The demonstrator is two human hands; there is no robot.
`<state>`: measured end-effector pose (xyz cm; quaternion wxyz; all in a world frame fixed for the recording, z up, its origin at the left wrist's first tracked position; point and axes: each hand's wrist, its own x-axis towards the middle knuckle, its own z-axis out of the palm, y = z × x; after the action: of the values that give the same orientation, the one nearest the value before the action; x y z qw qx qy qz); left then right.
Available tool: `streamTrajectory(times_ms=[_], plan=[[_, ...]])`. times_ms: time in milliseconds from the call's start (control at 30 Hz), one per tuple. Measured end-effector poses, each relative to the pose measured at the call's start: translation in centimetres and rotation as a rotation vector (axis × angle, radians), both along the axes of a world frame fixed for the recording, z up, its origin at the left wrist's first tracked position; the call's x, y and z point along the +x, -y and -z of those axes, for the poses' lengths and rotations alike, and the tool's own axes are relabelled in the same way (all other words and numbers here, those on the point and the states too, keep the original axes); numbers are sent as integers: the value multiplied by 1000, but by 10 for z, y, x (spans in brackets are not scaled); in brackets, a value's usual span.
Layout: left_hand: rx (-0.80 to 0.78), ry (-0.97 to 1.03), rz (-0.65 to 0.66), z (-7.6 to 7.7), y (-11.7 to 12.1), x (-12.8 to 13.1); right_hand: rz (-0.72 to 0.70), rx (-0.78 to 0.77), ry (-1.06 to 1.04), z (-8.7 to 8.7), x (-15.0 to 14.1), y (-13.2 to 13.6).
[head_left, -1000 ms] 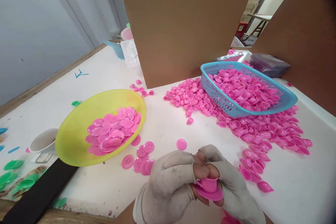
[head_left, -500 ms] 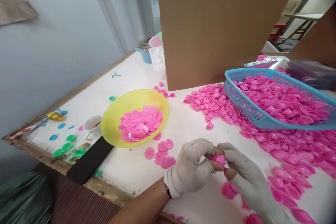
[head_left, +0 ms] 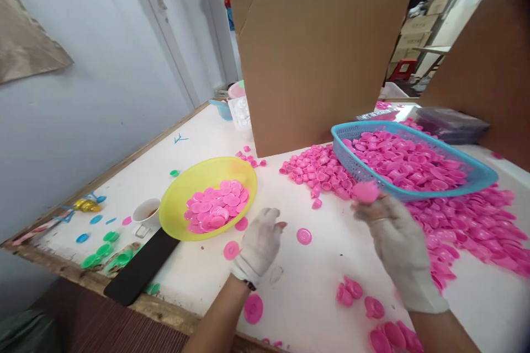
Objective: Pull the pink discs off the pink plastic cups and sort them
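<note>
My left hand (head_left: 259,245), in a white glove with bare fingertips, is lowered over the white table beside the yellow bowl (head_left: 171,207). Its thumb stands apart from the fingers, and nothing shows in its grip; what lies beneath the palm is hidden. Flat pink discs (head_left: 304,236) lie around it, and more are heaped in the bowl. Gloved the same way, my right hand (head_left: 399,251) pinches a pink plastic cup-shaped piece (head_left: 366,192), blurred by motion, in front of the blue basket (head_left: 414,194). Several loose pink pieces (head_left: 349,290) lie below that hand.
Pink shell-like pieces fill the blue basket, and a large pile (head_left: 476,226) spreads around it. A cardboard sheet (head_left: 318,55) stands upright behind. To the left are a white cup (head_left: 146,212), a black strip (head_left: 143,267) and green pieces (head_left: 103,250). A wooden edge (head_left: 165,314) borders the table.
My hands have parted: the left moved left onto the discs by the bowl, the right moved up toward the basket with a pink piece. Some discs are now scattered. The view has shifted.
</note>
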<state>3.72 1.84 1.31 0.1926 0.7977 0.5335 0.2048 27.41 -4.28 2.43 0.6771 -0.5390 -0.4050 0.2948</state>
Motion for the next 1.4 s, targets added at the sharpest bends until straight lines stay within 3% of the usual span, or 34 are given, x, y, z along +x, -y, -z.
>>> streamTrajectory(times_ms=[67,133,200,267,367,500,567,667,733,833,1067,1233,1400], plan=[[-27,-183,-35,1,-3,-15,99,191,-226,-6,10,0],[-91,-378,-33,3,-6,-23,70,228,-254,-4,10,0],[-144,-525,-33,6,-7,-26,-12,101,-43,8,3,-3],[-171,-528,-60,9,-6,-22,-103,-63,288,26,-8,-9],[-215,-436,-40,10,-2,-7,-143,-183,710,51,-20,-25],[-246,-270,84,2,2,23,-123,-322,1010,64,-20,-46],[-276,-79,132,-1,-1,39,-123,-377,1111,64,-19,-51],[-480,307,144,1,-7,57,-145,-440,1227,64,-18,-53],[-633,531,79,6,-10,62,-143,-463,1237,65,-18,-53],[-738,723,22,13,-12,59,-120,-491,1220,67,-18,-55],[-801,754,16,16,-19,47,-85,-513,1173,72,-16,-63],[-809,774,4,14,-18,47,-126,-389,1109,60,-19,-52],[-832,837,44,11,-18,44,-241,-145,974,48,-30,-33]])
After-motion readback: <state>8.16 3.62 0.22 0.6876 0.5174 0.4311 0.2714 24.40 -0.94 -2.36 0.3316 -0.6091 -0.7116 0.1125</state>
